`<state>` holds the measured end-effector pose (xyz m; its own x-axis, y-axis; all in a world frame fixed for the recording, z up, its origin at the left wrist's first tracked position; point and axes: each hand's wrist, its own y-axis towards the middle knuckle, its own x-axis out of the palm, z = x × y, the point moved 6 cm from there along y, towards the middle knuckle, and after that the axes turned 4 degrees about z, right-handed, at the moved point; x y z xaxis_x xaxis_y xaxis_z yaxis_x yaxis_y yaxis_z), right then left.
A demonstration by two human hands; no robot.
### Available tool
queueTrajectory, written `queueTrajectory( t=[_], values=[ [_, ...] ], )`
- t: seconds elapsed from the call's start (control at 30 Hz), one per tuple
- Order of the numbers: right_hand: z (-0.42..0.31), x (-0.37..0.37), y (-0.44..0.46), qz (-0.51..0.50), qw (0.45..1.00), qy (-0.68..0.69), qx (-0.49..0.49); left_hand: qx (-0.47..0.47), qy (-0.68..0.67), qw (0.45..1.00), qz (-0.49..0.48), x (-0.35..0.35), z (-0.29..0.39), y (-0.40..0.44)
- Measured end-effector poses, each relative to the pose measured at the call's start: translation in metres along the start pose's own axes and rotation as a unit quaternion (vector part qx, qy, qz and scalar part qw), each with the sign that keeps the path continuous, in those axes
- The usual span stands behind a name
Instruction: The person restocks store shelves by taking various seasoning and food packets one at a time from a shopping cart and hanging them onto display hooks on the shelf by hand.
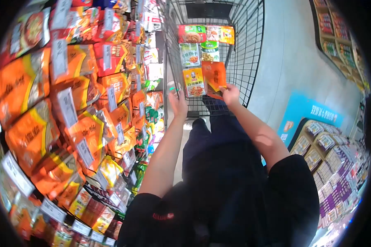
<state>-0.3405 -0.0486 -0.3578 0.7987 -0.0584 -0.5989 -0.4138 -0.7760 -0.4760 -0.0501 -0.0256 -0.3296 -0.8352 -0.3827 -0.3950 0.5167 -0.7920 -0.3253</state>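
Observation:
My right hand (pixel 231 95) pinches the lower right corner of an orange spice packet (pixel 214 75) inside a black wire shopping cart (pixel 251 53). My left hand (pixel 177 102) is beside the cart's near left corner, its thumb and fingers apart and nothing plainly in it. Left of the orange packet is a yellow packet (pixel 194 82) with a picture of food. Beyond these two lie a pale green packet (pixel 189 54) and a green and white packet (pixel 210 51). Farther in, a red and green packet (pixel 192 33) sits beside a yellow and orange packet (pixel 226 35).
Shelves of hanging orange spice bags (pixel 29 131) with white price tags (pixel 67 107) run close along the left. Grey floor (pixel 280 53) lies right of the cart. A blue floor sign (pixel 309 111) and a stocked display (pixel 329 164) stand to the right.

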Motion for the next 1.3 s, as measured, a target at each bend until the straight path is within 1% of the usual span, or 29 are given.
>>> queueTrajectory(
  t=[0.03,0.07,0.1,0.13,0.17,0.2,0.23,0.27,0.33,0.4,0.43,0.5,0.53,0.6,0.67,0.73,0.77,0.87,0.93,0.97,1.0,1.03,1.07,1.13,1.17,1.2,1.23,1.27,1.3],
  values=[
    [-0.06,-0.029,-0.02,-0.047,0.998,0.032,-0.009,0.015,0.115,0.993,0.036,-0.01,0.009,-0.007],
    [-0.079,-0.038,-0.028,-0.049,0.998,0.035,-0.027,0.023,0.106,0.993,0.049,-0.02,0.019,-0.011],
    [-0.089,-0.039,-0.035,-0.092,0.975,0.201,0.004,0.069,0.102,0.99,0.066,-0.032,0.034,-0.014],
    [-0.104,-0.039,-0.049,-0.138,0.922,0.36,0.039,0.114,0.101,0.985,0.082,-0.047,0.051,-0.02],
    [-0.118,-0.045,-0.066,-0.147,0.92,0.361,0.027,0.117,0.048,0.99,0.057,-0.058,0.062,-0.026],
    [-0.138,-0.05,-0.087,-0.199,0.911,0.362,0.019,0.123,0.043,0.989,0.071,-0.08,0.094,-0.038],
    [-0.161,-0.058,-0.11,-0.252,0.898,0.36,0.01,0.059,-0.109,0.992,-0.015,-0.094,0.126,-0.054],
    [-0.204,-0.062,-0.148,-0.298,0.852,0.43,-0.024,-0.002,-0.258,0.961,-0.103,-0.106,0.144,-0.072],
    [-0.238,-0.064,-0.206,-0.412,0.808,0.42,-0.031,-0.047,-0.258,0.954,-0.144,-0.151,0.158,-0.098],
    [-0.257,-0.054,-0.251,-0.474,0.79,0.382,-0.072,0.002,-0.344,0.93,-0.128,-0.192,0.18,-0.128],
    [-0.269,-0.052,-0.272,-0.479,0.78,0.398,-0.065,0.016,-0.349,0.931,-0.108,-0.214,0.184,-0.142],
    [-0.284,-0.044,-0.308,-0.509,0.766,0.383,-0.088,0.051,-0.441,0.888,-0.12,-0.254,0.192,-0.171],
    [-0.29,-0.039,-0.323,-0.519,0.761,0.376,-0.099,0.064,-0.443,0.888,-0.103,-0.27,0.192,-0.182],
    [-0.295,-0.03,-0.352,-0.548,0.748,0.358,-0.11,0.103,-0.315,0.944,-0.012,-0.301,0.188,-0.203],
    [-0.3,-0.022,-0.377,-0.578,0.737,0.313,-0.159,0.119,-0.348,0.929,0.03,-0.322,0.182,-0.223],
    [-0.299,-0.01,-0.398,-0.593,0.725,0.297,-0.186,0.085,-0.343,0.932,0.078,-0.339,0.164,-0.24],
    [-0.296,-0.003,-0.403,-0.597,0.726,0.286,-0.186,0.053,-0.323,0.94,0.1,-0.347,0.141,-0.245],
    [-0.296,0.004,-0.432,-0.602,0.731,0.266,-0.181,0.062,-0.28,0.946,0.152,-0.363,0.13,-0.266],
    [-0.297,0.004,-0.448,-0.606,0.728,0.268,-0.174,0.064,-0.302,0.932,0.19,-0.368,0.138,-0.274],
    [-0.294,0.004,-0.454,-0.614,0.725,0.259,-0.176,0.055,-0.332,0.914,0.228,-0.373,0.131,-0.276],
    [-0.294,0.002,-0.461,-0.603,0.725,0.163,-0.29,0.047,-0.361,0.892,0.267,-0.38,0.126,-0.278],
    [-0.3,-0.002,-0.478,-0.58,0.706,0.066,-0.4,-0.028,-0.419,0.867,0.268,-0.381,0.116,-0.277],
    [-0.308,-0.015,-0.498,-0.623,0.643,0.016,-0.445,-0.025,-0.424,0.861,0.281,-0.386,0.115,-0.283],
    [-0.326,-0.036,-0.54,-0.653,0.509,0.109,-0.551,0.015,-0.559,0.814,0.157,-0.384,0.124,-0.288],
    [-0.328,-0.039,-0.548,-0.66,0.5,0.105,-0.551,0.081,-0.65,0.754,0.047,-0.377,0.14,-0.291],
    [-0.335,-0.047,-0.553,-0.646,0.492,0.151,-0.564,0.086,-0.652,0.751,0.058,-0.379,0.138,-0.293],
    [-0.339,-0.052,-0.557,-0.632,0.482,0.197,-0.575,0.082,-0.752,0.647,-0.095,-0.369,0.147,-0.295],
    [-0.338,-0.05,-0.558,-0.64,0.473,0.194,-0.574,0.077,-0.818,0.516,-0.245,-0.363,0.158,-0.303],
    [-0.337,-0.045,-0.551,-0.636,0.501,0.187,-0.556,0.074,-0.83,0.49,-0.255,-0.36,0.157,-0.308]
  ],
)
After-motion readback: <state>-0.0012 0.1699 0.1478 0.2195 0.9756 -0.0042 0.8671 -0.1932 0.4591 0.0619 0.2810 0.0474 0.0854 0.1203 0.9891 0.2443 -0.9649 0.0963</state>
